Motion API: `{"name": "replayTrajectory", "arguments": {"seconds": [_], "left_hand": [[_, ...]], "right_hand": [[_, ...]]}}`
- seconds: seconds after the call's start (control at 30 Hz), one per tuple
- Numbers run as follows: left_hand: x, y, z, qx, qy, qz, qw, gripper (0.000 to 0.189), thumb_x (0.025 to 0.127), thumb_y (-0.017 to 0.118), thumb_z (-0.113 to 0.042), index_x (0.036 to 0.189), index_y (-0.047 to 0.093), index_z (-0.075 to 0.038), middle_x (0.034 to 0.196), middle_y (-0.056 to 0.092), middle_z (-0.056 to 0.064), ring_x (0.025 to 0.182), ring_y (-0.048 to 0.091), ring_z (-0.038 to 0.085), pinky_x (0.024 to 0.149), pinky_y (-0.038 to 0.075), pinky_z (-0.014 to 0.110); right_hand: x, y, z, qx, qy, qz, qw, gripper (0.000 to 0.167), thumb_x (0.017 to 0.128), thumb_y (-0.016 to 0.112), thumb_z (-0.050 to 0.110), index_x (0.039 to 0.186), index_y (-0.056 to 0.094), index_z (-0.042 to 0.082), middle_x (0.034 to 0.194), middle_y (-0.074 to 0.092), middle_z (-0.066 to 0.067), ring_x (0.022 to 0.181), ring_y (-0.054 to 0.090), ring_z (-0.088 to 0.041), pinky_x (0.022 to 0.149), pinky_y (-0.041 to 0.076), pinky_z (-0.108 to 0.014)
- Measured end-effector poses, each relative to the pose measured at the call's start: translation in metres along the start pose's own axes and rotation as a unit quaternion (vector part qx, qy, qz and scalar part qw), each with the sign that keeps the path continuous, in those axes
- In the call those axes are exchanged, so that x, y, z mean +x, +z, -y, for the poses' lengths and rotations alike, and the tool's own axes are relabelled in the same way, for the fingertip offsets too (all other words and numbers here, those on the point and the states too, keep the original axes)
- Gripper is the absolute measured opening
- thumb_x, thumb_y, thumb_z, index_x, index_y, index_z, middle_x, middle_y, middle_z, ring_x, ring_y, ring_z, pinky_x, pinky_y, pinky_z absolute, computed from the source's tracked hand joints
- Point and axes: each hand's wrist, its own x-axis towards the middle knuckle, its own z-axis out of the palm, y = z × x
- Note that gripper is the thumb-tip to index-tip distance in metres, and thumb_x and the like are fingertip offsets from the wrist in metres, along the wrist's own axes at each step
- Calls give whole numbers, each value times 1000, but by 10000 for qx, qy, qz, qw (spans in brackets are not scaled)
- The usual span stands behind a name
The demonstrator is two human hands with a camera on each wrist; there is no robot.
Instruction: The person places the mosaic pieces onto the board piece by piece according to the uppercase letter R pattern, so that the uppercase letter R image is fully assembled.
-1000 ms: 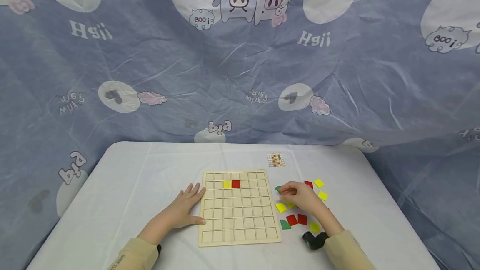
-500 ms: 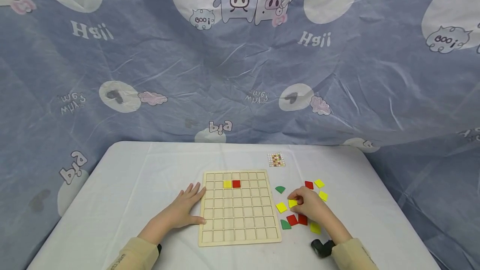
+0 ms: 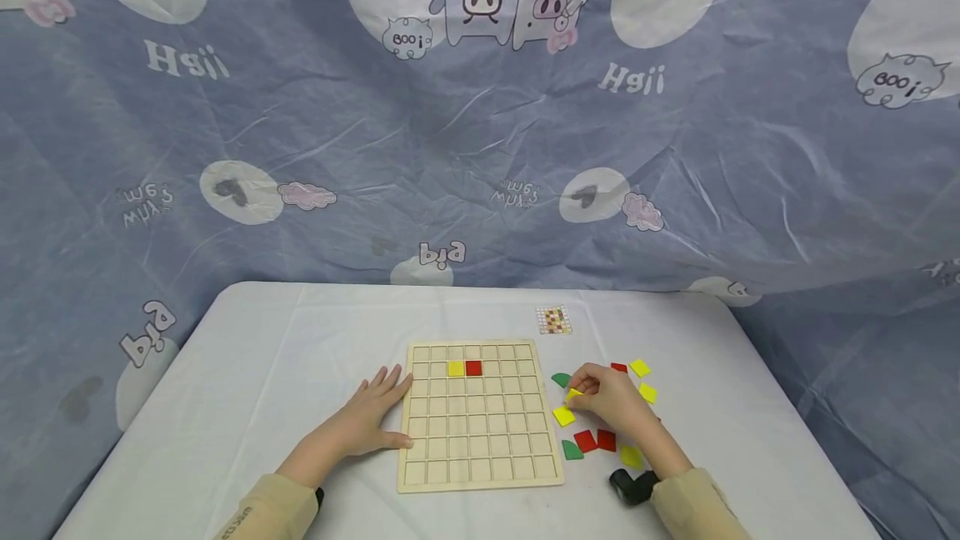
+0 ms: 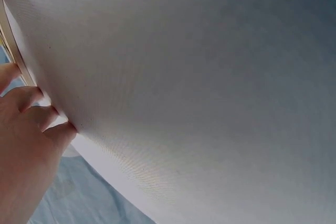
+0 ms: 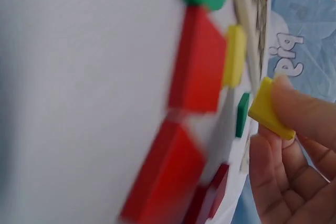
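A wooden grid board lies on the white table, with a yellow square tile and a red square tile side by side in its second row. My left hand rests flat with fingers spread, its fingertips and thumb touching the board's left edge. Right of the board, my right hand pinches a yellow square tile between thumb and fingers, above the loose tiles. Close below it lies another yellow tile, and a green quarter-round tile sits to its left.
Red tiles, several yellow tiles and a green quarter-round tile lie scattered around the right hand. A small card with a coloured grid pattern is behind the board. A printed blue-grey cloth hangs behind the table.
My right hand reached down to a yellow tile among the loose pieces, took hold of it and moved slightly left with it. The left hand has stayed in place.
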Motion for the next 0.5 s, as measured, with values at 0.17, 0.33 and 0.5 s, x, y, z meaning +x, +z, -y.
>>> {"name": "replayTrajectory", "arguments": {"seconds": [0.17, 0.33, 0.5], "left_hand": [[2, 0, -1, 77, -8, 37, 10000, 102, 73, 79, -51, 153, 34, -7, 162, 21, 20, 151, 13, 42, 121, 13, 62], [3, 0, 0, 108, -72, 42, 9999, 103, 73, 79, -52, 153, 34, -8, 163, 21, 19, 152, 12, 41, 121, 13, 61], [4, 2, 0, 109, -103, 60, 9999, 103, 72, 79, -53, 153, 34, -9, 163, 21, 18, 152, 12, 41, 121, 13, 61]], "right_hand": [[11, 6, 13, 431, -166, -82, 9989, 17, 77, 83, 12, 86, 69, 13, 77, 64, 2, 70, 57, -12, 63, 48, -21], [27, 18, 32, 889, -365, -150, 9953, 17, 77, 83, 11, 91, 74, 12, 81, 70, 1, 70, 63, -10, 64, 52, -21], [40, 34, 50, 1136, -590, -85, 9917, 19, 79, 81, 9, 97, 74, 10, 89, 72, -1, 76, 65, -10, 68, 55, -24]]}}
